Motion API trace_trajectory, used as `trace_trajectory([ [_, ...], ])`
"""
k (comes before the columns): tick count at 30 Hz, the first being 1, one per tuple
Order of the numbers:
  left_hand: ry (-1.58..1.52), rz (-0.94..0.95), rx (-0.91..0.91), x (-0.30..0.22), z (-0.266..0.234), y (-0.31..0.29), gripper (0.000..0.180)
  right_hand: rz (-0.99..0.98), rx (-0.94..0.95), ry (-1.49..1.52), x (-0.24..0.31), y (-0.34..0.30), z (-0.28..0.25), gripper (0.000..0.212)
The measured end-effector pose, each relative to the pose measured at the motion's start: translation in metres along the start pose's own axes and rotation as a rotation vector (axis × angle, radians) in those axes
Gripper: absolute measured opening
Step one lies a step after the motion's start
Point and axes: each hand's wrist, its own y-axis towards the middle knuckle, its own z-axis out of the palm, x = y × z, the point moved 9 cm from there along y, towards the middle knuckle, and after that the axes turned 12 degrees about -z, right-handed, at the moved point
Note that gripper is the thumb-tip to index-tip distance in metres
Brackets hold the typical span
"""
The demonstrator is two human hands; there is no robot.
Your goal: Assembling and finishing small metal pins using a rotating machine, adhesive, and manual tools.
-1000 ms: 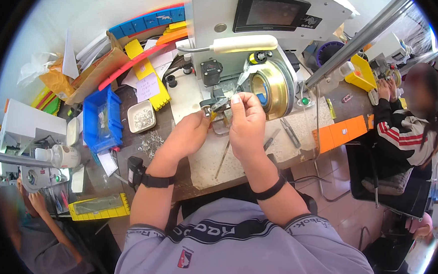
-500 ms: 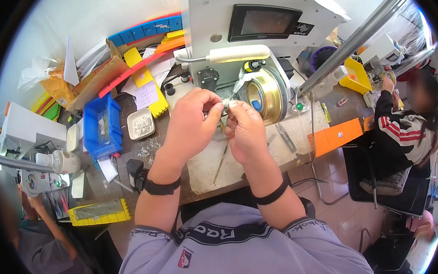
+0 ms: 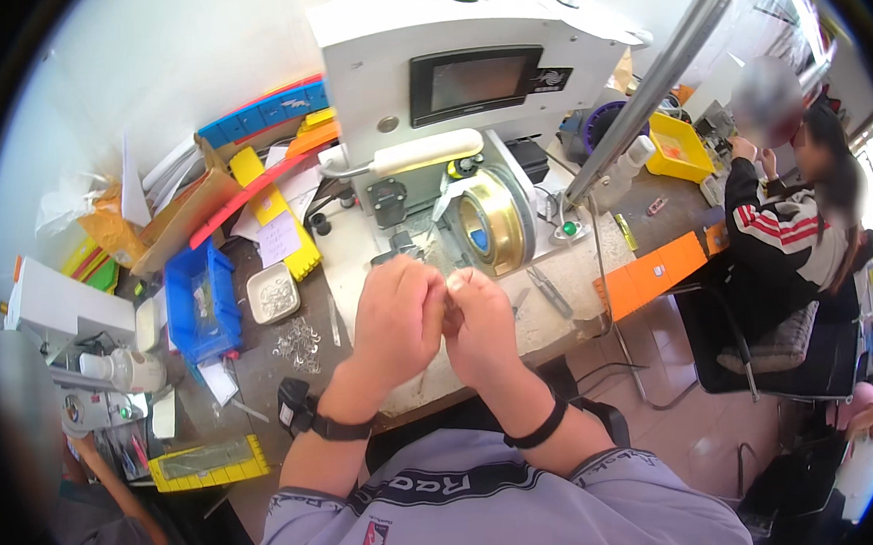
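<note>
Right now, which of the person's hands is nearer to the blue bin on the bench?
Left. The left hand is raised over the bench, on the side of the blue bin. The right hand touches the left hand on its far side, away from the bin.

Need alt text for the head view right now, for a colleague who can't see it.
A person's left hand and right hand are pressed together, fingertips meeting over something too small to make out, above a worktable. Behind them stands a white machine with a brass-coloured wheel; a blue bin sits to the left.
</note>
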Motion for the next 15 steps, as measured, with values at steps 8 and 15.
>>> trace_trajectory([
  [8, -0.076, 0.130, -0.097, -0.003, 0.020, -0.014, 0.014, 0.075, 0.007, 0.022, 0.016, -0.016, -0.037, 0.008],
  [15, -0.074, 0.180, -0.196, 0.014, 0.031, -0.025, 0.010, -0.607, -0.419, -0.531, 0.176, 0.039, -0.156, 0.011],
])
